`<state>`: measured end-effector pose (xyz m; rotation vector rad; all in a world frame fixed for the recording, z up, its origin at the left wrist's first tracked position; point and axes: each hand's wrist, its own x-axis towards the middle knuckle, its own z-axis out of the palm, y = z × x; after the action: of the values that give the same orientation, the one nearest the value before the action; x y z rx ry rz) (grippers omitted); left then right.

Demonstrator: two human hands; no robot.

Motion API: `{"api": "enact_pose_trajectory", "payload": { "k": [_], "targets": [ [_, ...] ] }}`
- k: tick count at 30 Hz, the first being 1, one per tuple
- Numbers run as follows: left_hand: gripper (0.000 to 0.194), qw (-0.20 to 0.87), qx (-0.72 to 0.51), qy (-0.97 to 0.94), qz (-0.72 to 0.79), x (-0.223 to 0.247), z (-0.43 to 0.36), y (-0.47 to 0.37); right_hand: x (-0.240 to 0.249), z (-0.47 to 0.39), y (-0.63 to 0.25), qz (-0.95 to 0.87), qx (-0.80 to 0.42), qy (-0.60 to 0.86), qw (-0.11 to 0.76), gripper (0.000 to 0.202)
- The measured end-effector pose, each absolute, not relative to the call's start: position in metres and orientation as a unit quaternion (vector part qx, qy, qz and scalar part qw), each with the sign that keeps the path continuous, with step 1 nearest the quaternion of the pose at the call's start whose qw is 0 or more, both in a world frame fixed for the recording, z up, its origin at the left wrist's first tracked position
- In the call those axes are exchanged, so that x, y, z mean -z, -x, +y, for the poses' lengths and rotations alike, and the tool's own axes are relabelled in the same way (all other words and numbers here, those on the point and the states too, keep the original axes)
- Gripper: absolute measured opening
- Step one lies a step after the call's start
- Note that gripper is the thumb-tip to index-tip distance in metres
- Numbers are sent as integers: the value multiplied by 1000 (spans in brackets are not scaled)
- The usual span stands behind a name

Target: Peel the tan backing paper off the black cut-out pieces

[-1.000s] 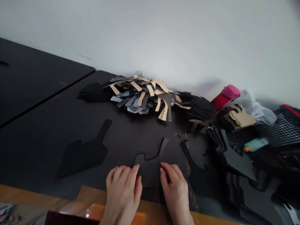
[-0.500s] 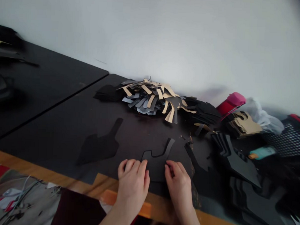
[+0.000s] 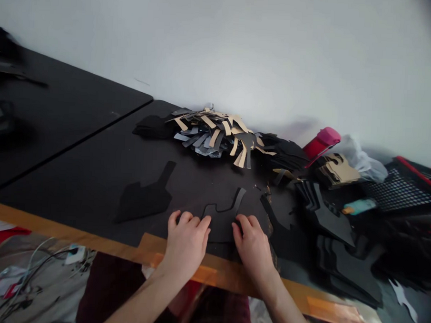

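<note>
A dark grey cut-out piece [image 3: 221, 227] with a curved upright arm lies on the black table [image 3: 104, 161] near its front edge. My left hand [image 3: 187, 241] rests at its left side, fingers bent, with the fingertips on its edge. At the right side my right hand [image 3: 255, 244] has thumb and fingers pressed together at the piece's edge. Another black cut-out [image 3: 146, 196] lies flat to the left. Right of my right hand is a further black piece [image 3: 279, 226].
Behind stands a heap of grey and tan strips [image 3: 220, 133]. On the right are stacked dark pieces [image 3: 353, 267], a pink-capped red bottle [image 3: 321, 144], tan pieces [image 3: 340, 169], a teal tube [image 3: 359, 206], a mesh basket [image 3: 400, 186] and a white tool [image 3: 404, 300].
The view has shifted, so the table's things sit slightly higher and, at the right, further left. Both hands stay at the sides of the grey piece.
</note>
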<state>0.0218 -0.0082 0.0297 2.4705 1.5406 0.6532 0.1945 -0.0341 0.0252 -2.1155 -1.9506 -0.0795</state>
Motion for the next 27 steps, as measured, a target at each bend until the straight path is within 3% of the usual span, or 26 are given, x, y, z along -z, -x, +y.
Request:
{"api": "enact_pose_trajectory", "payload": {
  "k": [5, 12, 19, 27],
  "targets": [
    [32, 114, -228, -843, 475, -26, 3, -7, -27, -42, -198, -656, 11, 747, 108, 24],
    [22, 111, -268, -832, 473, -17, 0, -8, -19, -53, -214, -661, -68, 719, 202, 28],
    [22, 123, -277, -843, 445, -9, -5, -13, -22, -5, -237, -637, -55, 717, 277, 32],
    [25, 114, -285, -841, 446, -2, -4, -13, -20, 34, -245, -657, -105, 700, 260, 57]
  ]
}}
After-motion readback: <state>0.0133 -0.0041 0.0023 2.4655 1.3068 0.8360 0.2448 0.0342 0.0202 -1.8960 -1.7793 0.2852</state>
